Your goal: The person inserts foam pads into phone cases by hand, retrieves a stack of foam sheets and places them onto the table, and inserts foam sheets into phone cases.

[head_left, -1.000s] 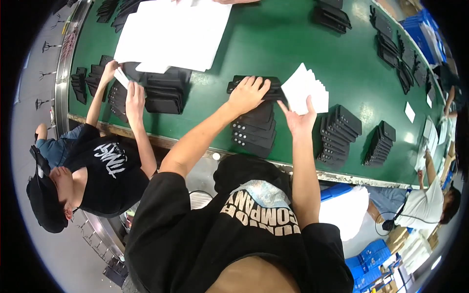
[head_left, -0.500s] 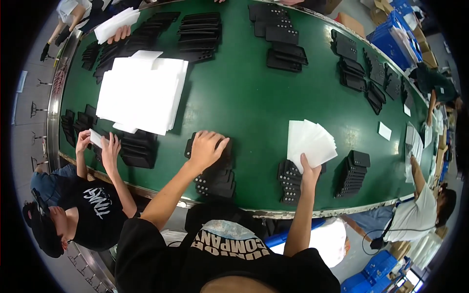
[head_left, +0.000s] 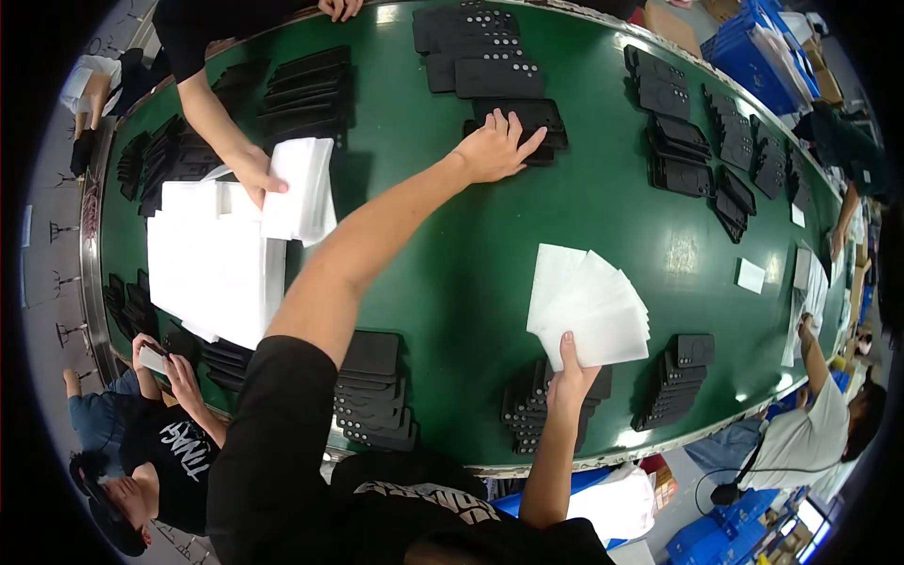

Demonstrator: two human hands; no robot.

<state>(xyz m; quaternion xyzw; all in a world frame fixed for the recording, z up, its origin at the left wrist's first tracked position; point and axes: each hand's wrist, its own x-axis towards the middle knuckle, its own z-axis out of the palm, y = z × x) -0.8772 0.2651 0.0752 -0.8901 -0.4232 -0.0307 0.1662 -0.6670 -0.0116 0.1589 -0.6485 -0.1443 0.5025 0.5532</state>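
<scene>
My left hand is stretched far across the green table, fingers spread over the near end of a small group of black cases. The fingertips seem to touch the top case; nothing is lifted in them. Lower right, my right hand pinches a fan of white sheets between thumb and fingers. Below this fan a column of overlapping black cases is partly hidden by the hand. More black cases lie near me in a left column and a right column.
A large pile of white sheets covers the left of the green table. Over it a co-worker's hand holds a white stack. Black cases lie in rows beyond. Co-workers stand left and right.
My left hand has moved from the near left column up to the far middle cases. My right hand still holds the fan. At left, a co-worker's arm has reached in over the white pile.
</scene>
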